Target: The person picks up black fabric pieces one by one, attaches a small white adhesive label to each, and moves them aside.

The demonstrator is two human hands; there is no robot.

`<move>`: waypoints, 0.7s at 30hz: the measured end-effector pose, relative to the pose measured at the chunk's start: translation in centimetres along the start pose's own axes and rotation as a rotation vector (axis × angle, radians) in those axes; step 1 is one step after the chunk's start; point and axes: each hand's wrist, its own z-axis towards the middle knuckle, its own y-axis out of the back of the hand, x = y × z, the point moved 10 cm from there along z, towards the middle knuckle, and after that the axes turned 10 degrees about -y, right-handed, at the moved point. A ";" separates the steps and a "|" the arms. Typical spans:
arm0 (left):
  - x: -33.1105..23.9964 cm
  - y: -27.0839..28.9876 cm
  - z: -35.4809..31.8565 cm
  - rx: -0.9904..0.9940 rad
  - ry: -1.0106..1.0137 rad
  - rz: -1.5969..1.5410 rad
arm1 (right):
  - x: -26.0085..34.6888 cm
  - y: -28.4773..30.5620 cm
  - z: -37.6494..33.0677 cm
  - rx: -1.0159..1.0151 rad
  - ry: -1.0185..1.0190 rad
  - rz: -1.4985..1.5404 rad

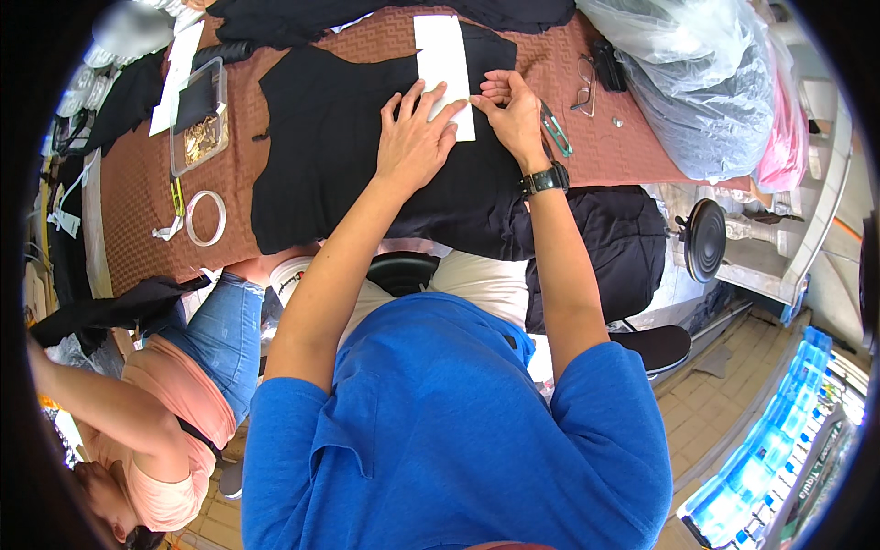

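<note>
A black garment piece [316,137] lies spread on the table in front of me. On top of it rests a white paper strip [445,55]. My left hand [414,137] presses flat with its fingers spread, partly on the strip and partly on the black cloth. At the strip's right edge, my right hand [515,112] has thumb and forefinger pinched together; whatever is between them is too small to make out. Teal-handled thread snips [555,131] lie just beside my right wrist.
A clear plastic box [200,119] with gold-coloured small parts, a yellow cutter [177,197] and a clear ring [205,218] sit at left. Glasses [584,85] and large plastic bags [697,82] are at right. A person in a peach shirt [188,394] is close at my left.
</note>
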 end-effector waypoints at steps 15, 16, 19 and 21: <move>-0.1 0.5 -0.1 -0.045 -0.004 0.035 | 8.0 -2.7 1.0 -0.016 0.107 -0.063; 0.1 0.4 -0.2 -0.043 0.000 0.030 | 10.4 -4.6 0.9 0.036 0.130 0.032; 1.2 -0.5 -0.9 -0.175 0.003 -0.162 | 16.6 -12.9 -0.3 0.259 0.267 0.189; 1.0 -1.3 -1.5 -0.232 -0.025 0.002 | 20.0 -18.3 -1.4 0.356 0.328 0.133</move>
